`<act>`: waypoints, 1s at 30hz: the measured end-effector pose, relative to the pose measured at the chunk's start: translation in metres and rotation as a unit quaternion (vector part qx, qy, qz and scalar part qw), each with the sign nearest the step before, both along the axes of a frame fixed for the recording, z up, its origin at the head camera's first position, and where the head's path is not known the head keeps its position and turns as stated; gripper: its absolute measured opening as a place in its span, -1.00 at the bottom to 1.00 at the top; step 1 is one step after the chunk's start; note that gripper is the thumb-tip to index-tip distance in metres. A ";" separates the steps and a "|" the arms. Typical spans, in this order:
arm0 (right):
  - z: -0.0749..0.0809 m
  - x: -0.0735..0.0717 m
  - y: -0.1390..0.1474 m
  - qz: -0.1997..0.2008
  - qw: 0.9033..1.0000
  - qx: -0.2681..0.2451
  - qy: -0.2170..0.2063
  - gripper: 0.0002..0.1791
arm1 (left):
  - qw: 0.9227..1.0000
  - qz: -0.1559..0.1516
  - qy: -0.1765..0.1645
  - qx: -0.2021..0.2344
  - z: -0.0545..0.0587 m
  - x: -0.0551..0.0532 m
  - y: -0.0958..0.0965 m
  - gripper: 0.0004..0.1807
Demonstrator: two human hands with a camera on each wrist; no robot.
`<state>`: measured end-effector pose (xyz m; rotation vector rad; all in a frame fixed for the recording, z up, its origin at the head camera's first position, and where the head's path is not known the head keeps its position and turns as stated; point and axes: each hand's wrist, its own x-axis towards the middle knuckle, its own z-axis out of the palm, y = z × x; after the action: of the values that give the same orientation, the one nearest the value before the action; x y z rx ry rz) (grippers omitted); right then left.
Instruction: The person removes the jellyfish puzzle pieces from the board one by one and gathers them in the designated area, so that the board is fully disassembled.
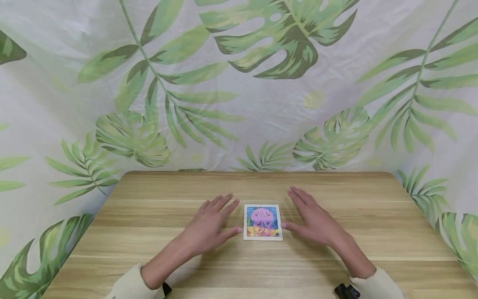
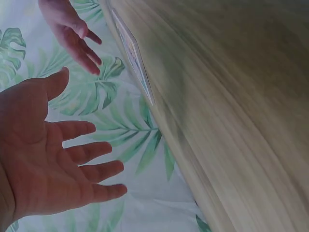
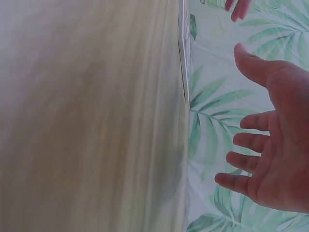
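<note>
A small square picture board [image 1: 263,216] with a white border lies flat on the wooden table [image 1: 261,270]. Printed on it is a pink jellyfish over a blue and yellow sea scene. On its left side hovers my left hand [image 1: 206,227], fingers spread and holding nothing. My right hand [image 1: 317,222] is held out on the other side, its thumb tip close to the board's right edge; whether it touches cannot be told. Both wrist views show the palms bare, the left hand [image 2: 46,169] and the right hand [image 3: 285,150] alike. There the board [image 2: 135,60] appears nearly edge-on.
Behind the table hangs a pale cloth [image 1: 269,108] printed with green leaves. The table's far edge meets it, and its corners are rounded. Dark wrist devices [image 1: 346,291] show at both light sleeves [image 1: 377,284].
</note>
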<state>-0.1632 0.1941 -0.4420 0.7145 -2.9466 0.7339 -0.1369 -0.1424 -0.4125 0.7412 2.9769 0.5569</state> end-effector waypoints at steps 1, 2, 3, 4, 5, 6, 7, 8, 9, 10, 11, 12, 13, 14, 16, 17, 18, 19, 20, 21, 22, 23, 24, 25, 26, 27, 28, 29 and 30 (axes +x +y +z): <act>0.000 -0.001 -0.002 0.002 1.000 -0.003 -0.003 0.06 | 1.000 -0.004 -0.002 0.004 0.000 0.000 0.001 -0.16; 0.000 -0.003 -0.005 0.003 1.000 -0.006 -0.005 0.05 | 1.000 -0.008 -0.002 0.009 -0.001 -0.001 0.002 -0.18; 0.000 -0.004 -0.007 0.005 1.000 -0.007 -0.007 0.04 | 1.000 -0.012 -0.003 0.013 -0.001 -0.002 0.003 -0.19; 0.000 -0.006 -0.009 0.007 1.000 -0.009 -0.008 0.03 | 1.000 -0.015 -0.006 0.017 -0.002 -0.002 0.004 -0.20; 0.000 -0.007 -0.011 0.009 1.000 -0.010 -0.009 0.02 | 1.000 -0.018 -0.008 0.021 -0.002 -0.003 0.005 -0.21; 0.000 -0.008 -0.013 0.011 1.000 -0.009 -0.009 0.01 | 0.999 -0.020 -0.010 0.024 -0.003 -0.004 0.006 -0.23; 0.000 -0.010 -0.016 0.014 1.000 -0.009 -0.010 -0.01 | 0.999 -0.022 -0.013 0.028 -0.004 -0.004 0.007 -0.25; -0.001 -0.011 -0.018 0.016 1.000 -0.007 -0.012 -0.03 | 0.999 -0.024 -0.015 0.033 -0.005 -0.005 0.008 -0.27; -0.001 -0.012 -0.020 0.018 1.000 -0.007 -0.015 -0.05 | 0.999 -0.026 -0.019 0.036 -0.005 -0.006 0.009 -0.29; -0.001 -0.013 -0.022 0.020 1.000 -0.006 -0.018 -0.07 | 0.999 -0.029 -0.022 0.037 -0.005 -0.007 0.009 -0.31; -0.001 -0.015 -0.024 0.022 0.999 -0.005 -0.022 -0.09 | 0.998 -0.031 -0.026 0.039 -0.006 -0.008 0.010 -0.33; -0.001 -0.016 -0.026 0.024 0.999 -0.005 -0.027 -0.12 | 0.998 -0.033 -0.030 0.040 -0.006 -0.009 0.010 -0.35; -0.001 -0.017 -0.029 0.025 0.999 -0.005 -0.032 -0.14 | 0.998 -0.036 -0.034 0.041 -0.006 -0.010 0.011 -0.36; -0.001 -0.018 -0.031 0.026 0.999 -0.004 -0.037 -0.17 | 0.998 -0.039 -0.038 0.038 -0.007 -0.012 0.011 -0.38; -0.001 -0.020 -0.036 0.028 0.999 -0.002 -0.042 -0.23 | 0.997 -0.044 -0.048 0.032 -0.007 -0.013 0.011 -0.40; -0.001 -0.022 -0.038 0.030 0.999 -0.001 -0.043 -0.26 | 0.997 -0.047 -0.053 0.030 -0.007 -0.014 0.011 -0.41; -0.001 -0.023 -0.040 0.029 0.999 -0.001 -0.045 -0.29 | 0.997 -0.051 -0.057 0.028 -0.007 -0.015 0.011 -0.42; -0.001 -0.024 -0.043 0.030 0.999 0.000 -0.045 -0.32 | 0.996 -0.056 -0.060 0.027 -0.006 -0.016 0.011 -0.43; 0.000 -0.025 -0.045 0.031 0.999 0.002 -0.045 -0.35 | 0.996 -0.061 -0.064 0.024 -0.006 -0.017 0.011 -0.43; 0.000 -0.026 -0.047 0.031 0.998 0.003 -0.047 -0.37 | 0.995 -0.067 -0.067 0.024 -0.006 -0.018 0.011 -0.44; 0.001 -0.027 -0.048 0.031 0.998 0.004 -0.048 -0.40 | 0.995 -0.071 -0.071 0.023 -0.006 -0.019 0.011 -0.45; 0.001 -0.028 -0.050 0.031 0.998 0.004 -0.050 -0.42 | 0.994 -0.076 -0.074 0.022 -0.006 -0.019 0.012 -0.46; 0.002 -0.029 -0.052 0.031 0.998 0.003 -0.053 -0.44 | 0.994 -0.080 -0.077 0.021 -0.006 -0.020 0.012 -0.46; 0.002 -0.030 -0.053 0.033 0.998 0.002 -0.054 -0.46 | 0.993 -0.083 -0.080 0.020 -0.006 -0.020 0.012 -0.46; 0.003 -0.031 -0.055 0.034 0.998 0.000 -0.059 -0.48 | 0.993 -0.086 -0.084 0.019 -0.007 -0.021 0.013 -0.46; 0.003 -0.032 -0.056 0.036 0.997 -0.004 -0.064 -0.50 | 0.992 -0.089 -0.087 0.018 -0.007 -0.021 0.013 -0.46; 0.003 -0.033 -0.058 0.038 0.997 -0.007 -0.067 -0.51 | 0.992 -0.090 -0.091 0.015 -0.008 -0.021 0.013 -0.46; 0.003 -0.033 -0.059 0.041 0.997 -0.010 -0.071 -0.53 | 0.991 -0.092 -0.093 0.014 -0.009 -0.021 0.014 -0.46; 0.003 -0.034 -0.061 0.041 0.996 -0.012 -0.076 -0.54 | 0.991 -0.093 -0.096 0.014 -0.009 -0.021 0.014 -0.46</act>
<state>-0.1973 0.1333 -0.4392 0.8188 -3.0523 0.8668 -0.1579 -0.1287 -0.4219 0.9006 2.6941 0.6201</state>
